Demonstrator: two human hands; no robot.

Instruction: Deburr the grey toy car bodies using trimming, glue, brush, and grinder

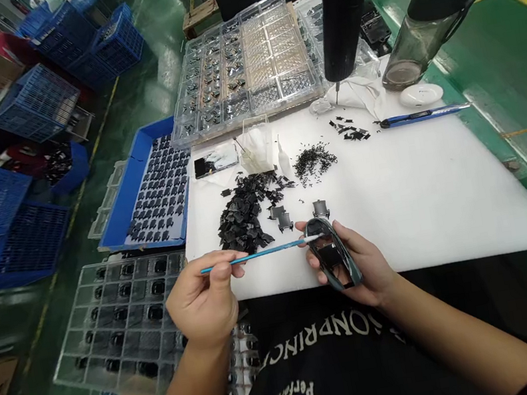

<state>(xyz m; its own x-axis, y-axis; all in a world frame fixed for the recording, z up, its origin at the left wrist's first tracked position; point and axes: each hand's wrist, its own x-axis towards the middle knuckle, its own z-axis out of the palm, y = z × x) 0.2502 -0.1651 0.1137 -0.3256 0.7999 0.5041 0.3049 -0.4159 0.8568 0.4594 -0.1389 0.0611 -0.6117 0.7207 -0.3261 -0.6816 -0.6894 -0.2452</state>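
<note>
My left hand pinches a thin blue stick with a white tip. The tip touches the inside of a dark, glossy model car body, which my right hand holds tilted above the front edge of a white board. A heap of black plastic parts lies just beyond my left hand. Two small dark parts and a grey part stand close to the car body.
A blue tray of black parts and transparent trays border the board. A black electric screwdriver hangs above it. A blue-handled knife and a glass jug are at the far right. Blue crates stand on the left.
</note>
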